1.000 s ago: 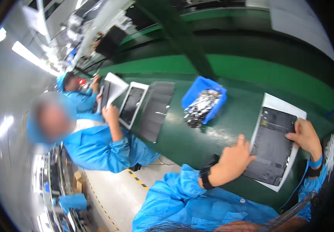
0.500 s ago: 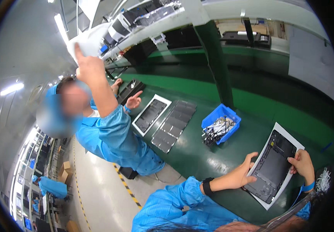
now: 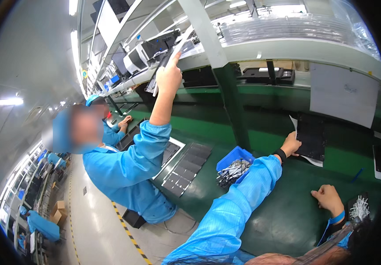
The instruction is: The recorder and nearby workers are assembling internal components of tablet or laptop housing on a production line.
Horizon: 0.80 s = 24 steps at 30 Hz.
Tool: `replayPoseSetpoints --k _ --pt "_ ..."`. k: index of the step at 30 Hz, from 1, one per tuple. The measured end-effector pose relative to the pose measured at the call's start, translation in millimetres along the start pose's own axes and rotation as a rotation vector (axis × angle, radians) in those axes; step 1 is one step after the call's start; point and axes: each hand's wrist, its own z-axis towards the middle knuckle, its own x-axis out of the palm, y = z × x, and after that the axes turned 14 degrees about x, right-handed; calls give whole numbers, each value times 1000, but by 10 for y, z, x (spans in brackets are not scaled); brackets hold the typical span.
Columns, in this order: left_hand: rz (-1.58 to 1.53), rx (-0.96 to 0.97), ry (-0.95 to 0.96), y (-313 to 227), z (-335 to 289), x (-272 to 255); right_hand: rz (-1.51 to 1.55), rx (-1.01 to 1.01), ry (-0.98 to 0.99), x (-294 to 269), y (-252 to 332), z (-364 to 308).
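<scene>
My left hand (image 3: pixel 291 144) reaches forward to the far side of the green bench and grips the edge of a flat black tablet housing (image 3: pixel 311 137). A white sheet (image 3: pixel 312 161) lies behind the housing, its edges showing along the left and the bottom. Near the bench's right side, my right hand (image 3: pixel 329 198) hovers or rests with its fingers curled in and nothing visible in them. Just right of it sits a bundle of small white strips (image 3: pixel 359 207). Left of my outstretched sleeve stands a blue bin (image 3: pixel 232 154) full of small black and silver parts.
A co-worker in blue (image 3: pixel 128 172) stands at left, one arm raised with a flat panel (image 3: pixel 179 51). Several dark panels (image 3: pixel 188 170) lie in a row on the bench. A green post (image 3: pixel 234 106) rises behind the bin. A shelf beam (image 3: pixel 296 46) crosses above.
My left hand has carried the housing and white sheet away from me to the far side of the bench. My right hand has let go of them. The co-worker's raised arm has moved right.
</scene>
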Motion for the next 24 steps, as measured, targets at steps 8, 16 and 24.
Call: replayPoseSetpoints --k 8,16,24 --pt "598 312 -170 109 81 -21 -171 -1 -98 -59 124 -83" --pt "932 387 117 -486 -518 151 -209 -92 -171 -37 -79 -83" --pt "-24 466 113 -2142 -2009 -782 -261 -98 -152 86 28 -73"
